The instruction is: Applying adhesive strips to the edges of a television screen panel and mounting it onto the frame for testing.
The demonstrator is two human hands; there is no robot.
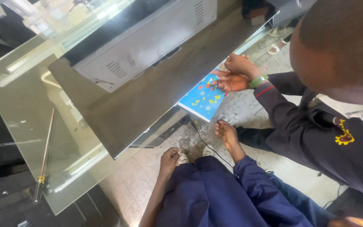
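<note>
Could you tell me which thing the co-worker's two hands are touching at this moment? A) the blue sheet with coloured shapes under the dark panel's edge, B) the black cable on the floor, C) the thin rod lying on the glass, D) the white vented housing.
A: the co-worker's hands, one wearing a green wristband, rest at the edge of the blue patterned sheet, far from the rod, cable and housing.

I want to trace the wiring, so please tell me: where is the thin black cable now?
In the head view, the thin black cable runs across the floor right of centre, just below the blue patterned sheet, passing beside the right hand.
</note>
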